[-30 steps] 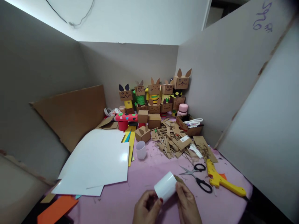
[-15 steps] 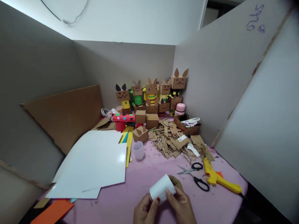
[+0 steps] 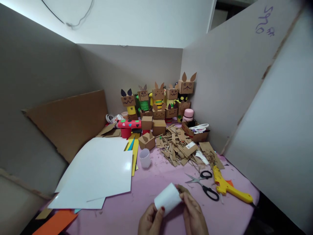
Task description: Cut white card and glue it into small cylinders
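Low over the pink-covered table a white paper tube (image 3: 167, 197) lies tilted between both hands, its right end higher. My left hand (image 3: 152, 219) is closed on the tube's left end, thumb on the near side; its other fingers are partly hidden behind. My right hand (image 3: 193, 209) pinches the rim at the right end with thumb and fingertips. To the right of that hand lie black-handled scissors (image 3: 204, 185), blades parted. A yellow glue gun (image 3: 231, 187) rests beyond them. A translucent cup (image 3: 145, 158) stands behind the tube.
Large white sheets (image 3: 102, 173) cover the left of the table, with orange card (image 3: 55, 222) at the front. Cardboard scraps (image 3: 176, 147) are piled centre right. Box-headed cardboard figures (image 3: 158, 94) stand at the back. Grey panels (image 3: 234, 81) enclose the sides.
The tube has shifted slightly left. My right thumb has slid from the tube's near side to its right rim. My left hand keeps its hold.
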Demonstrator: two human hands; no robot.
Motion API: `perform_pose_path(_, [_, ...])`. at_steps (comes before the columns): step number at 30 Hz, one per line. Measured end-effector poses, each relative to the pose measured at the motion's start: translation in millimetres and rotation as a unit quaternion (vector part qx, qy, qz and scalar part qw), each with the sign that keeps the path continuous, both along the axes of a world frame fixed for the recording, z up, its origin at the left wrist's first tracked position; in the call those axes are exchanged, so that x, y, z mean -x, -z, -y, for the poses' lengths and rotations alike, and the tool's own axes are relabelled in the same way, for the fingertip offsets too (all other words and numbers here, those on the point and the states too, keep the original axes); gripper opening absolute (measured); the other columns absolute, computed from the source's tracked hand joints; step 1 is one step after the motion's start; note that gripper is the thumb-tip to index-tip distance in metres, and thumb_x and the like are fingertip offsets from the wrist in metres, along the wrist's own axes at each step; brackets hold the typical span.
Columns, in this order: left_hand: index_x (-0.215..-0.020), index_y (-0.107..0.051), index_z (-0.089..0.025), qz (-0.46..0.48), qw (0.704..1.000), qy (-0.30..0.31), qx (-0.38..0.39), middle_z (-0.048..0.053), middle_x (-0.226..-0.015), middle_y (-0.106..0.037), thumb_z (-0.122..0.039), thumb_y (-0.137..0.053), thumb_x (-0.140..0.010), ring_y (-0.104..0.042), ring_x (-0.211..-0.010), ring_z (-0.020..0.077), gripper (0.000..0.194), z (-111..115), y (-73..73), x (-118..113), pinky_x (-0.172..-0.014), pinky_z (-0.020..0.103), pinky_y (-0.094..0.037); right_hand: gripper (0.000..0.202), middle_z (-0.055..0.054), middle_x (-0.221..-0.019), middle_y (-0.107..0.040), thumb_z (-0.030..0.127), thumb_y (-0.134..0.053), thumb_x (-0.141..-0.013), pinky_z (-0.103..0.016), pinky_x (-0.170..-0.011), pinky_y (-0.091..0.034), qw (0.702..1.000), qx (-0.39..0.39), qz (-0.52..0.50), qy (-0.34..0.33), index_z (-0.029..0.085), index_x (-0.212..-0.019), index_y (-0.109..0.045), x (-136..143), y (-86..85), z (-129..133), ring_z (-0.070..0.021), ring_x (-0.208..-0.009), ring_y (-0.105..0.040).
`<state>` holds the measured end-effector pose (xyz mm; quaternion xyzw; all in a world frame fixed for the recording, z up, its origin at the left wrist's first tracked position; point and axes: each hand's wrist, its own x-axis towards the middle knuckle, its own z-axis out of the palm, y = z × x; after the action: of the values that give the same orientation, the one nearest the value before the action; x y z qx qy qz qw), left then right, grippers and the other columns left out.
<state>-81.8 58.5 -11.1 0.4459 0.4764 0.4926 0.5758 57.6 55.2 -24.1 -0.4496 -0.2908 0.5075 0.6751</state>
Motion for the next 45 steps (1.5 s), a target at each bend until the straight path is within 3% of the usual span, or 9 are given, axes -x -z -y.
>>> perform_pose_path(4, [-0.086, -0.071, -0.012, 0.024, 1.0, -0.004, 0.006, 0.008, -0.078, -0.072, -0.049, -0.069, -0.068, -0.061, -0.078, 0.0232, 0.04, -0.8, -7.8, 2.7, -0.072, 0.029, -0.046, 0.037, -0.01, -0.116, -0.061, 0.056, -0.058, -0.076, -0.03, -0.086, -0.045, 0.995, -0.019, 0.093, 0.037, 0.022, -0.081, -0.073, 0.0, -4.3, 2.8, -0.0254, -0.109, -0.053])
perform_pose_path(9, [-0.093, -0.07, -0.013, 0.074, 0.997, -0.002, -0.006, 0.011, -0.088, -0.072, -0.045, -0.077, -0.059, -0.064, -0.083, 0.0262, 0.047, 1.7, -12.8, -3.7, -0.08, 0.036, -0.048, 0.032, -0.013, -0.11, -0.06, 0.049, -0.061, -0.077, -0.026, -0.077, -0.049, 0.982, -0.038, 0.179, -0.045, 0.019, -0.071, -0.072, 7.5, -11.2, 5.9, -0.0244, -0.099, -0.059])
perform_pose_path(16, [-0.082, -0.074, -0.011, 0.047, 0.999, -0.007, 0.012, 0.009, -0.076, -0.073, -0.046, -0.078, -0.057, -0.063, -0.072, 0.0246, 0.043, 3.3, -12.3, -3.9, -0.076, 0.037, -0.049, 0.03, -0.011, -0.103, -0.063, 0.048, -0.067, -0.07, -0.027, -0.076, -0.049, 0.976, -0.066, 0.202, -0.039, 0.02, -0.062, -0.071, 9.3, -5.5, 5.6, -0.0255, -0.095, -0.06])
perform_pose_path(23, [-0.082, -0.074, -0.013, 0.038, 0.999, 0.013, -0.017, 0.006, -0.07, -0.07, -0.051, -0.065, -0.071, -0.059, -0.072, 0.0224, 0.041, 2.2, -19.3, -1.0, -0.077, 0.031, -0.046, 0.032, -0.009, -0.092, -0.066, 0.049, -0.062, -0.076, -0.028, -0.076, -0.048, 0.989, -0.037, 0.14, -0.035, 0.02, -0.074, -0.075, 12.3, -9.5, 2.9, -0.0226, -0.085, -0.061])
perform_pose_path(29, [-0.067, -0.07, -0.012, -0.016, 0.999, -0.016, 0.035, -0.001, -0.051, -0.053, -0.062, -0.063, -0.066, -0.042, -0.052, 0.0131, 0.051, -2.1, -13.8, 6.9, -0.051, 0.022, -0.035, 0.032, -0.009, -0.089, -0.067, 0.049, -0.065, -0.072, -0.027, -0.071, -0.05, 0.992, -0.018, 0.127, -0.016, 0.018, -0.067, -0.072, -0.1, 6.9, -1.8, -0.0229, -0.083, -0.061])
perform_pose_path(35, [-0.075, -0.071, -0.013, 0.017, 0.999, -0.021, 0.042, 0.002, -0.062, -0.062, -0.057, -0.067, -0.065, -0.05, -0.064, 0.0172, 0.045, -5.7, -23.6, 16.1, -0.061, 0.023, -0.039, 0.028, -0.009, -0.098, -0.066, 0.047, -0.064, -0.074, -0.025, -0.075, -0.048, 0.983, -0.024, 0.181, 0.029, 0.02, -0.07, -0.068, -9.8, 8.9, -0.4, -0.022, -0.092, -0.061])
perform_pose_path(39, [-0.069, -0.07, -0.013, 0.002, 1.0, 0.014, 0.016, 0.003, -0.063, -0.065, -0.053, -0.068, -0.066, -0.055, -0.069, 0.0201, 0.04, -2.4, -26.0, 16.8, -0.068, 0.026, -0.042, 0.023, -0.007, -0.097, -0.063, 0.044, -0.063, -0.077, -0.025, -0.077, -0.048, 0.961, -0.116, 0.248, 0.029, 0.023, -0.072, -0.07, 5.7, 2.1, 6.3, -0.0212, -0.093, -0.06])
perform_pose_path(42, [-0.059, -0.063, -0.015, 0.006, 0.999, -0.045, 0.025, 0.001, -0.058, -0.061, -0.055, -0.065, -0.068, -0.053, -0.06, 0.0165, 0.041, -4.2, -19.1, 20.8, -0.059, 0.023, -0.042, 0.021, -0.007, -0.098, -0.061, 0.039, -0.058, -0.082, -0.024, -0.076, -0.048, 0.94, -0.139, 0.305, 0.065, 0.024, -0.073, -0.069, 8.7, 5.7, 9.3, -0.02, -0.094, -0.06])
perform_pose_path(45, [-0.075, -0.065, -0.016, 0.002, 0.994, -0.112, 0.018, 0.005, -0.079, -0.068, -0.051, -0.064, -0.07, -0.059, -0.071, 0.0184, 0.035, -7.4, -10.1, 25.1, -0.064, 0.024, -0.046, 0.016, -0.007, -0.107, -0.056, 0.035, -0.055, -0.085, -0.027, -0.075, -0.049, 0.895, -0.184, 0.381, 0.139, 0.026, -0.081, -0.067, 6.7, 11.3, 10.5, -0.0207, -0.098, -0.057])
